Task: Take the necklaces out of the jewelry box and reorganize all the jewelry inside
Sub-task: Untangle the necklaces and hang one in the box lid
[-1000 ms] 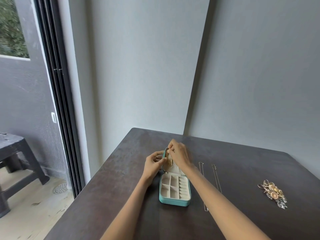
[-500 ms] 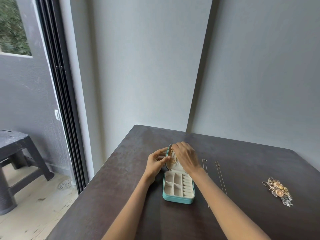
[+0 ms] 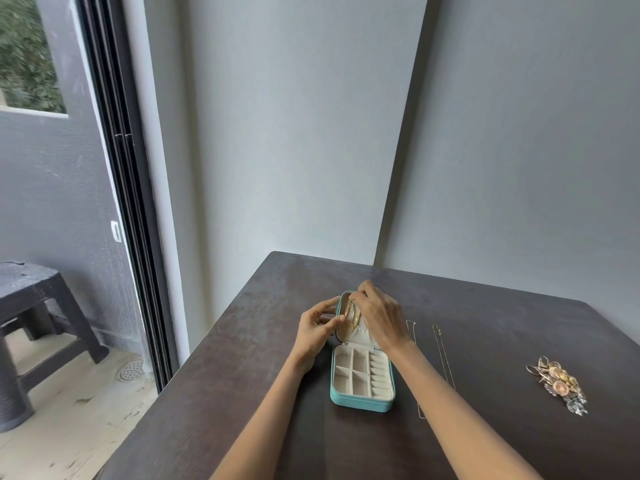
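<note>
A small teal jewelry box [image 3: 360, 401] lies open on the dark table [image 3: 242, 358], its cream compartments empty. Its lid stands upright at the far end with a gold necklace [image 3: 351, 315] hanging inside it. My left hand [image 3: 317, 327] grips the lid's left edge. My right hand [image 3: 379, 313] reaches over the lid's top, fingertips pinched on the gold necklace. Two thin chain necklaces [image 3: 441, 348] lie stretched out on the table right of the box.
A heap of gold and silver jewelry [image 3: 559, 382] lies at the table's right. Grey walls close in behind the table. A sliding door frame [image 3: 128, 202] and a dark stool [image 3: 31, 306] are to the left, beyond the table's left edge.
My right hand has shifted lower onto the lid's top edge and the gold necklace. The camera view has drifted slightly; the box and left hand hold their place.
</note>
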`<action>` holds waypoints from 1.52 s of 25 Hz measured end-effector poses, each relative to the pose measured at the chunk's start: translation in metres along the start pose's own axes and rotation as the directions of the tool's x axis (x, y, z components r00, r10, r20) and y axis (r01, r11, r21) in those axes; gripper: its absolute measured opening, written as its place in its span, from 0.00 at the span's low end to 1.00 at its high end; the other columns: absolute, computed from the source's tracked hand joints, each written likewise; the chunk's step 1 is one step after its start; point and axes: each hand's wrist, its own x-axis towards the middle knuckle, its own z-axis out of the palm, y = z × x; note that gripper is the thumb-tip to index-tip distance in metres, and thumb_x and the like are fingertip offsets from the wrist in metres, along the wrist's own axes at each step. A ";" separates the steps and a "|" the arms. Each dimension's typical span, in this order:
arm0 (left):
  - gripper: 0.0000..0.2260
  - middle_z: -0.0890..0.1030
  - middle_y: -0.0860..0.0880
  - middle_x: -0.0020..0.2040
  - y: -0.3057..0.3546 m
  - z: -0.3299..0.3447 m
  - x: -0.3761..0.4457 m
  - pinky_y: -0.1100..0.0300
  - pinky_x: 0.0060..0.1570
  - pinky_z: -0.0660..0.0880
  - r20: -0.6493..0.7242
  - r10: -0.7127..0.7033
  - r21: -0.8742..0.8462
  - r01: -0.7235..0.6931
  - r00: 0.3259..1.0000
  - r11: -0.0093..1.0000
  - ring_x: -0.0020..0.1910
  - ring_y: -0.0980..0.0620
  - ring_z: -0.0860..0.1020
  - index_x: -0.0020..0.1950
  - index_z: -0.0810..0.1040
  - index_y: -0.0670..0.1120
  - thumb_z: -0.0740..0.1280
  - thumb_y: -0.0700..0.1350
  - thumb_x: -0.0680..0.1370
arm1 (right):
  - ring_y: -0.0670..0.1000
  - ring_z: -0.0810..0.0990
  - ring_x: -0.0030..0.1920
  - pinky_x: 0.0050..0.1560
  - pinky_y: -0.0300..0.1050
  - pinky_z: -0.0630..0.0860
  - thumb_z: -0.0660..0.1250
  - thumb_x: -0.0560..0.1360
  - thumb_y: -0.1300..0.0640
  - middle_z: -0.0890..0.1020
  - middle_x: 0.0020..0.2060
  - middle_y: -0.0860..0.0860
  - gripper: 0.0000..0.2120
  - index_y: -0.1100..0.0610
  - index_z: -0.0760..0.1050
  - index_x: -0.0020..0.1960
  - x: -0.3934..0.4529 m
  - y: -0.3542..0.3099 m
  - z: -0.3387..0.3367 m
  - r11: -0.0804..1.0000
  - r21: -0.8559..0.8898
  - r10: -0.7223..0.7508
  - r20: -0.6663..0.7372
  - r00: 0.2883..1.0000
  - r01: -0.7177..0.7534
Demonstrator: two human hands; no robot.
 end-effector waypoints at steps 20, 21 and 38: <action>0.17 0.82 0.45 0.45 0.002 0.002 -0.005 0.63 0.44 0.77 -0.060 0.055 0.023 -0.054 0.997 0.998 0.43 0.52 0.79 0.57 0.80 0.51 0.72 0.45 0.68 | 0.50 0.79 0.39 0.41 0.44 0.77 0.67 0.67 0.60 0.80 0.39 0.46 0.06 0.51 0.79 0.42 -0.017 -0.012 0.005 0.999 0.035 0.001 -0.072 0.997 0.001; 0.17 0.82 0.45 0.45 0.003 0.002 -0.006 0.64 0.43 0.77 -0.066 0.056 0.021 -0.054 0.996 0.998 0.42 0.53 0.79 0.57 0.80 0.51 0.72 0.45 0.68 | 0.51 0.78 0.40 0.41 0.45 0.76 0.65 0.68 0.59 0.80 0.40 0.47 0.07 0.51 0.79 0.43 -0.022 -0.014 0.005 1.000 0.017 0.023 -0.080 0.997 -0.021; 0.16 0.84 0.46 0.46 0.012 0.003 -0.011 0.70 0.35 0.74 -0.082 0.018 0.000 -0.018 0.997 1.000 0.35 0.61 0.79 0.61 0.78 0.40 0.68 0.33 0.74 | 0.49 0.75 0.42 0.40 0.42 0.75 0.55 0.67 0.60 0.82 0.44 0.47 0.17 0.50 0.81 0.34 -0.048 -0.032 -0.008 0.999 -0.038 0.004 0.068 0.998 -0.001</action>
